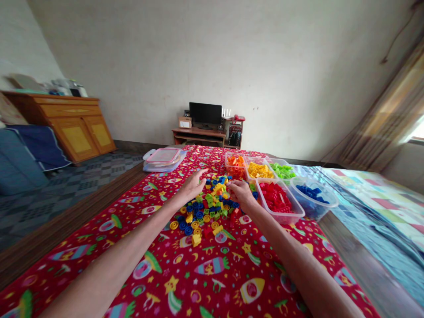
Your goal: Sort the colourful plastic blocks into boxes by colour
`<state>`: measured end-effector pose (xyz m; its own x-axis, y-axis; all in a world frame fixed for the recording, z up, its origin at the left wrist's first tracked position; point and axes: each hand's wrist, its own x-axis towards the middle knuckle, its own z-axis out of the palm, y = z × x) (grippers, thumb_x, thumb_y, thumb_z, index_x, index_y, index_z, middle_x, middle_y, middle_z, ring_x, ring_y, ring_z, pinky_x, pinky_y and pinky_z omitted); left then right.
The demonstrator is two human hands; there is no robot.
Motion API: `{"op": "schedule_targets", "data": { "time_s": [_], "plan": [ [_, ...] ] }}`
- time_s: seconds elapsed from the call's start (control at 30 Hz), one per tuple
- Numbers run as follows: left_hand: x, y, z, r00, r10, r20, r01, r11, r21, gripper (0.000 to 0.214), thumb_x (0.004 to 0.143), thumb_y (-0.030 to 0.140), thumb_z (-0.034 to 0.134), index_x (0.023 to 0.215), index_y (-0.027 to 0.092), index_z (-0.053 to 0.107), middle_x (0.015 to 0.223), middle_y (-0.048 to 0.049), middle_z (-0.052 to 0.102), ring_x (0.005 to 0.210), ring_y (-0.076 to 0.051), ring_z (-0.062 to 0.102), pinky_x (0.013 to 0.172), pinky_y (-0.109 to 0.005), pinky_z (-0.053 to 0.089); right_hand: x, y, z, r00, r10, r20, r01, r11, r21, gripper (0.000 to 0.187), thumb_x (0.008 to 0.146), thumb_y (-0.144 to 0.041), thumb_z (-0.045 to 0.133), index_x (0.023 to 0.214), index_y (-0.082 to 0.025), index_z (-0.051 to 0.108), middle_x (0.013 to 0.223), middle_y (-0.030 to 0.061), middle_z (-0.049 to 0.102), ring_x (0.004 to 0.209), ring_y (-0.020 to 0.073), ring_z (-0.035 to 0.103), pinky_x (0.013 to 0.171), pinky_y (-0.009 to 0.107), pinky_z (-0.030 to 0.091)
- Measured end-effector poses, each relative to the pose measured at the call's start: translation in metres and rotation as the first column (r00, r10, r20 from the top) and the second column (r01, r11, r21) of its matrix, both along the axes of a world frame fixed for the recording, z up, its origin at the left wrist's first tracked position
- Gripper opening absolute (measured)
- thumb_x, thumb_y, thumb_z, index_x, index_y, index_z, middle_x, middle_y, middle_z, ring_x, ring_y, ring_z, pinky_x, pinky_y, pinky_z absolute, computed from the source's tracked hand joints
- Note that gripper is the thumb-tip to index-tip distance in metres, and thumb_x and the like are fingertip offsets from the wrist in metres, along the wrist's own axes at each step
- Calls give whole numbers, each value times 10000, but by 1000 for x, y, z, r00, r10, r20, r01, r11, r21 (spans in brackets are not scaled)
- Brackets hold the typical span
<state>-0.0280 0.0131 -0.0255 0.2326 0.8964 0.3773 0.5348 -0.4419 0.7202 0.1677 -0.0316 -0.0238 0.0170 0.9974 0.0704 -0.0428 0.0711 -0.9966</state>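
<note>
The pile of toy blocks [208, 205] lies in the middle of the table [212, 274], on a red cloth printed with rockets and stars: a loose heap of blue, yellow, green and orange pieces, with yellow and blue rings spilling toward the near side. Both bare arms stretch out to it from the near edge. The left hand [194, 183] is at the far-left edge of the heap, its grip wide, fingers stretched out flat and holding nothing. The right hand [241, 192] is at the heap's right edge, knuckles up and fingers curled down among the pieces; from here I cannot tell whether that grip has closed on a block.

Just beside the right hand stands a clear tub of red blocks [288, 217], and to its right a round clear bowl of blue blocks [331, 205]. Behind them sit three more tubs in a row: orange [236, 154], yellow [255, 158] and green [278, 160]. A stack of clear lids [164, 158] rests at the far-left corner of the table.

Farther off, a dark monitor [205, 115] stands on a low wooden stand [200, 134] against the back wall, a yellow-doored cabinet [76, 128] is along the left wall, and a curtain [391, 119] hangs on the right above a patchwork bedspread [380, 194].
</note>
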Motion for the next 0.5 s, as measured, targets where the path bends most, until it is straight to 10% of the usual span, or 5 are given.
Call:
{"op": "schedule_targets", "data": {
  "time_s": [0.2,0.33,0.5],
  "plan": [
    [-23,6,-19,970,128,-205,-112,990,86,418,855,315,403,1205,164,575,1262,-102,612,1219,-242,521,1084,-384,349,-3,0,-8,683,-201,702,-69,939,336,183,811,-256,533,800,-176,697,682,31,649,656,153,576,620,243,371],
    [-29,10,-33,980,107,-167,-113,993,-25,499,885,413,327,1252,156,547,1286,-114,600,1230,-246,518,1056,-393,378,-12,-1,-3,357,-188,915,-156,954,257,214,867,-288,523,980,-184,672,911,130,706,865,241,640,738,300,415],
    [-25,8,-38,980,23,-197,-31,999,-34,587,861,472,328,1290,119,518,1330,-150,559,1251,-270,498,1071,-401,353,-22,-2,-4,186,-114,976,-218,964,154,183,870,-279,526,955,-169,645,989,183,693,908,285,652,751,340,438]
  ]
}}
